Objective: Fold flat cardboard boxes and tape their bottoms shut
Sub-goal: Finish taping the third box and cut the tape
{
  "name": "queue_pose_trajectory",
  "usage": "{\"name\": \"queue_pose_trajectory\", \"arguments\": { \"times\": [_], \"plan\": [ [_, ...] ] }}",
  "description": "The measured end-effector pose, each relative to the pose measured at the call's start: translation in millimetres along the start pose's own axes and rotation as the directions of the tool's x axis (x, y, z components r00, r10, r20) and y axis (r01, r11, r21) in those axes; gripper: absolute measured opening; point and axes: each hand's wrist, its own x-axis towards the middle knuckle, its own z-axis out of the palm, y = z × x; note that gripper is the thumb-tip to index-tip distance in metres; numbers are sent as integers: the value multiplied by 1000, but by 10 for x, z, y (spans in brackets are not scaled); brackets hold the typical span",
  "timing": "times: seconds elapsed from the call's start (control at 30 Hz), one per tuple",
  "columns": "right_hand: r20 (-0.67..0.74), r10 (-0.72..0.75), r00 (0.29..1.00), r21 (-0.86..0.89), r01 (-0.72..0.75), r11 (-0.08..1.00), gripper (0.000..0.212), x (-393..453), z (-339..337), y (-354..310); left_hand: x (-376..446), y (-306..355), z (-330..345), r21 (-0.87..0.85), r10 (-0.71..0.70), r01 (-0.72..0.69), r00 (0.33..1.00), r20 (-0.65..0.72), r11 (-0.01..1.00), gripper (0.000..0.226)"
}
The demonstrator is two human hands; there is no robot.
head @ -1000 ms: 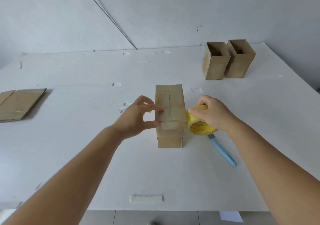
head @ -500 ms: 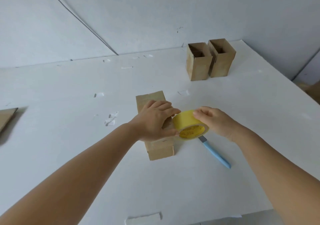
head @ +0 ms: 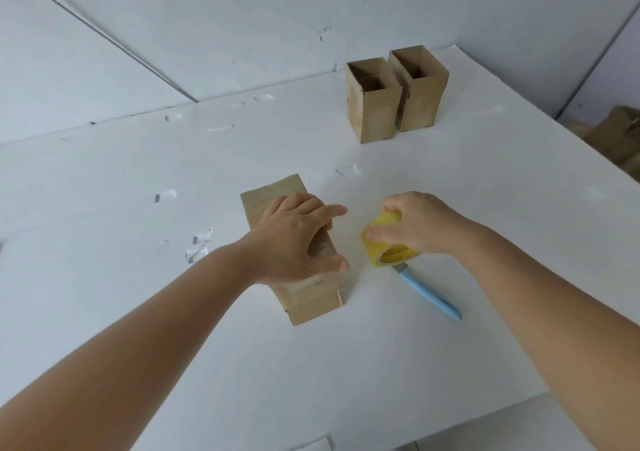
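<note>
My left hand (head: 294, 239) lies flat, grip spread, on the box (head: 277, 196) at mid-bench (head: 138, 180). My right hand (head: 420, 223), grip closed round the tape roll (head: 388, 242), holds it just right of the box, above the blue knife (head: 433, 294).

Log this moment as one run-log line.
left hand: flat on box | right hand: holding tape roll | cutter: on table

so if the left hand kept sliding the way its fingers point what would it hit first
Probably the yellow tape roll held in the right hand; the left hand, on the box, points right toward it, though depth is unclear.
</note>
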Motion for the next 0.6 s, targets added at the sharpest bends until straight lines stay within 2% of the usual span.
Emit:
{"name": "queue_pose_trajectory", "arguments": {
  "times": [0.07, 0.13, 0.23, 0.3, 0.4, 0.53, 0.6],
  "plan": [
    [-9, -30, 1000, -46, 29, 999, 38, -7, -37, -19, 132, 41, -122, -37, -42, 45, 994, 100, 998, 72],
    [-17, -78, 997, -101, 76, 992, 33, -15, -59, -36, 343, 100, -191, -21, -67, 73, 978, 199, 997, 56],
    [-39, -150, 988, -180, 141, 973, 26, -16, -80, -51, 627, 240, -217, 13, -87, 89, 926, 368, 996, 46],
    [-79, -206, 975, -244, 181, 953, 25, -14, -92, -38, 751, 286, -188, -28, -97, 123, 890, 445, 992, 34],
    [-163, -276, 947, -265, 228, 937, 21, -28, -109, -13, 827, 293, -148, -207, -69, 182, 885, 460, 961, 4],
    [-273, -295, 916, -142, 264, 954, 17, -92, -113, 28, 818, 258, -115, -327, -104, 250, 909, 404, 911, 15],
    [-313, -261, 913, -82, 248, 965, 37, -139, -102, 72, 796, 247, -116, -361, -115, 267, 914, 390, 894, 12]
  ]
}}
